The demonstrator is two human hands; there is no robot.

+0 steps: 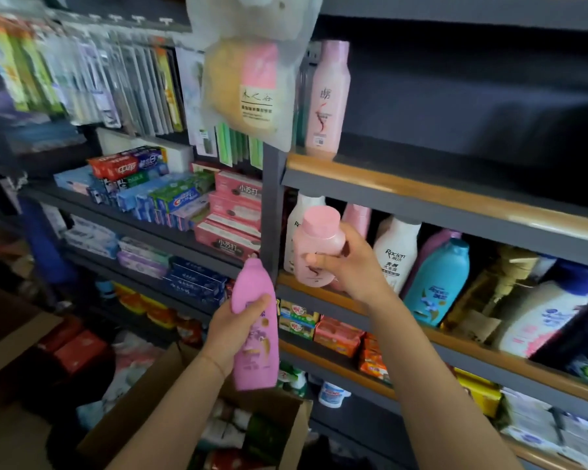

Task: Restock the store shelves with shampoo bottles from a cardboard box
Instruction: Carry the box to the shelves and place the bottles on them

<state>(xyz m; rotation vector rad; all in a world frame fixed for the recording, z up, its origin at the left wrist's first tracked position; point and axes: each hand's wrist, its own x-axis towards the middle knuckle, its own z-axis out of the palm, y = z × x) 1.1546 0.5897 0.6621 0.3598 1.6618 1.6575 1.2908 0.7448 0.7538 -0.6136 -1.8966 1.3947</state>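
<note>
Upright, caps upward: magenta bottle in left hand, pale-pink bottle in right hand.

Dim light is falling across the aisle; the upper shelf is sinking into shadow; the left edge is blurring and bending.

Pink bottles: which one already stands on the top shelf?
The tall pale pink bottle, alone at the left end of the top shelf. The right hand holds another pale one lower down; the left hand grips a brighter magenta bottle.
</note>
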